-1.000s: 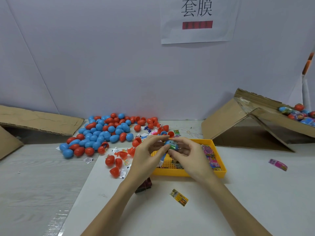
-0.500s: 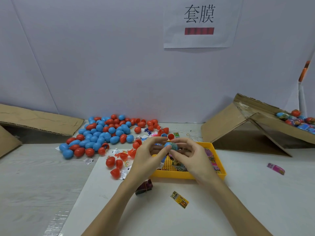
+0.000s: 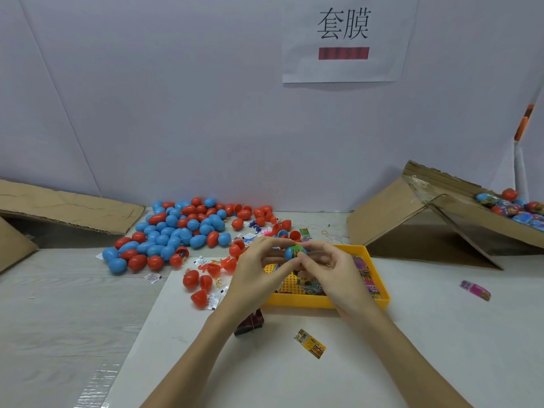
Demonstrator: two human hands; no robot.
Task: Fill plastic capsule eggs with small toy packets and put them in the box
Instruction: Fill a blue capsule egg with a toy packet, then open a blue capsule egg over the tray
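White table (image 3: 412, 363), both hands (image 3: 297, 272) pinching one blue egg (image 3: 293, 252), fingers hiding its seam, box (image 3: 471, 213) cut off right.

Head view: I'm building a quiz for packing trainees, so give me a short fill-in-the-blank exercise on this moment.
1. Both hands, left hand and right hand, hold a ____ capsule egg with a printed wrap.
2. The hands work above a ____ tray of packets.
3. The loose egg pile lies to the person's ____.
4. Finished eggs sit in the cardboard box on the ____.

Missing words: blue; yellow; left; right
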